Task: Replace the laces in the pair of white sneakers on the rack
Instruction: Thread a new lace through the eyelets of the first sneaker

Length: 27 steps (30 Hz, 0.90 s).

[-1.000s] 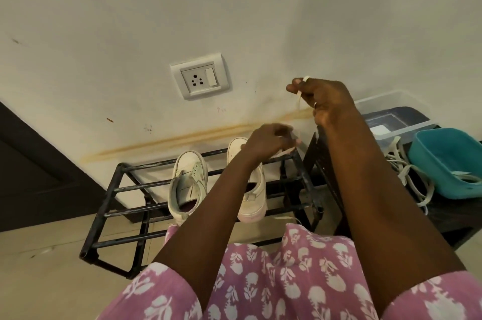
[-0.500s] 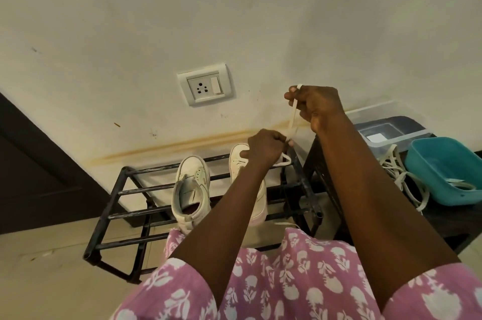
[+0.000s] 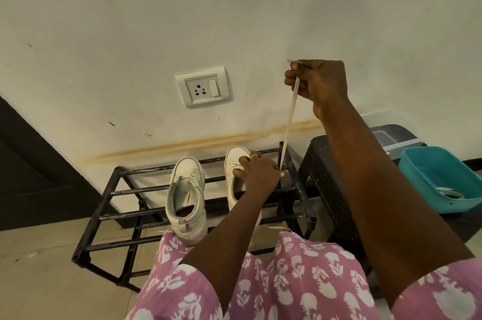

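my right hand pinches the lace up high and my left hand grips the shoe on the rack, so i think i am pulling it through a hole, and next comes another hole.

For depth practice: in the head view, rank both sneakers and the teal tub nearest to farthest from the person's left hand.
1. Right-side sneaker, directly under the left hand, touching it.
2. Left-side sneaker, beside the first.
3. Teal tub, far right.
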### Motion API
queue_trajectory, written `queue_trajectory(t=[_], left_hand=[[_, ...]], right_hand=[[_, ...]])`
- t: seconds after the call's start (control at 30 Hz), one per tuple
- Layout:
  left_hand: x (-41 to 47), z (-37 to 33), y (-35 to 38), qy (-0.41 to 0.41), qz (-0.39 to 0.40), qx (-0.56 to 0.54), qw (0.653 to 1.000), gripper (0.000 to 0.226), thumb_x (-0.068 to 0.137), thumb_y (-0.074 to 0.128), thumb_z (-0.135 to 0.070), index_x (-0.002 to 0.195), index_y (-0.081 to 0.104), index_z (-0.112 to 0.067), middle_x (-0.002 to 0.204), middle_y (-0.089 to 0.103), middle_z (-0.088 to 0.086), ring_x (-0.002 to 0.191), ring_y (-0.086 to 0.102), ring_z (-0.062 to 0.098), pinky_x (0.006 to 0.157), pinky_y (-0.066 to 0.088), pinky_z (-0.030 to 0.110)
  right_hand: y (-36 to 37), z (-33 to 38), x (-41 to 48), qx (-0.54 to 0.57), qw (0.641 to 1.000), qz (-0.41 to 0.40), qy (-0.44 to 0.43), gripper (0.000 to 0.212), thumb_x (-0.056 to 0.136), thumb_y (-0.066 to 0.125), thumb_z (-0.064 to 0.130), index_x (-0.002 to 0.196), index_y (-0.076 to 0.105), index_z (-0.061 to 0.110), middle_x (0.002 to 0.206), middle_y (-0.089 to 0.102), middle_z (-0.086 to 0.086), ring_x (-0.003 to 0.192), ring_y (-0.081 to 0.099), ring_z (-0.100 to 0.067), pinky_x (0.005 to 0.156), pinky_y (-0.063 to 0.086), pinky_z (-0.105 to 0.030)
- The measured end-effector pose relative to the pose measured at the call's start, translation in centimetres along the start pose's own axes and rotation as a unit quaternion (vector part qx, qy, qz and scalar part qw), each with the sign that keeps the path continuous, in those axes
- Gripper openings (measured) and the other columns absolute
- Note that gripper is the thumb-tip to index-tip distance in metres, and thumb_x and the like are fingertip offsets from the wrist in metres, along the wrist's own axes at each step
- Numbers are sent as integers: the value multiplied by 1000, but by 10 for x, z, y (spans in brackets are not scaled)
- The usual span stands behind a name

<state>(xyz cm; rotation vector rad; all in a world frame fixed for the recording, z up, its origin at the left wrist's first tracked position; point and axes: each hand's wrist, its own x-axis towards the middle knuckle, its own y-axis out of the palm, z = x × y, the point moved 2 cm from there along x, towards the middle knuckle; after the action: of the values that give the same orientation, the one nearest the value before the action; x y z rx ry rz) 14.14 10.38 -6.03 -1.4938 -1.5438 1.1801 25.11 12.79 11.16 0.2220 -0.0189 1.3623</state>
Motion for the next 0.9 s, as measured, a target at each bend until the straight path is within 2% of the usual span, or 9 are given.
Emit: queue_trajectory(t=[0.17,0.27,0.4,0.53,0.6,0.7,0.77,0.83,0.9], left_hand=[[-1,1,0,14,9,51,999,35,87,59,-41,116,65,-21,135,37,7,127,24,36,105,21,60],[-2,4,-2,23,6,59,998,34,87,59,-39,116,64,-21,136,35,8,127,25,37,104,20,60],[-1,29,-18,-11,8,-42,999,49,83,66,-36,130,50,-32,140,30,10,129,24,36,106,26,53],[2,66,-38,-75,-30,-134,988,45,91,56,-30,134,49,-19,141,37,12,131,31,31,106,27,42],[2,80,-42,-64,-40,-142,987,36,95,49,-25,126,58,-10,132,54,13,127,42,27,101,32,32],[-4,89,-43,-52,-22,-154,987,35,92,55,-33,98,72,-3,94,70,13,95,62,26,78,40,28],[-7,92,-39,-55,-24,-152,987,43,87,61,-43,85,73,-2,70,65,11,74,59,24,66,36,28],[-9,91,-37,-48,-33,-142,988,41,83,65,-45,84,75,-5,69,65,13,66,54,19,61,34,26],[-8,91,-36,-49,-45,-143,988,38,84,65,-40,79,75,-3,61,62,11,59,51,18,60,34,25]], right_hand=[[5,7,-4,-1,1000,-1,-30,16,90,57,0,79,66,8,73,64,-9,66,63,-17,75,56,-30],[8,8,-4,-3,998,2,-55,11,91,59,5,86,67,10,73,65,-6,63,60,-13,66,54,-24],[11,-7,-8,-85,991,18,-103,15,91,57,5,93,70,11,74,69,-2,55,53,-5,52,40,-12],[19,-52,-24,-205,973,73,-81,21,92,53,2,104,68,8,81,71,-4,58,54,4,68,47,-20],[27,-75,-33,-256,960,98,-64,17,92,52,3,98,64,13,81,71,-1,51,51,14,71,44,-19],[40,-106,-46,-267,957,110,-18,16,91,50,1,86,54,15,75,69,1,55,55,8,55,41,-12],[46,-125,-54,-276,956,102,4,18,91,50,1,83,55,16,73,68,2,64,60,-2,52,43,-15],[52,-139,-61,-288,954,88,14,19,89,53,0,81,60,16,77,69,0,67,61,-5,50,43,-14],[56,-152,-66,-301,949,89,24,11,86,62,4,86,68,13,86,71,-4,75,60,-7,62,44,-15]])
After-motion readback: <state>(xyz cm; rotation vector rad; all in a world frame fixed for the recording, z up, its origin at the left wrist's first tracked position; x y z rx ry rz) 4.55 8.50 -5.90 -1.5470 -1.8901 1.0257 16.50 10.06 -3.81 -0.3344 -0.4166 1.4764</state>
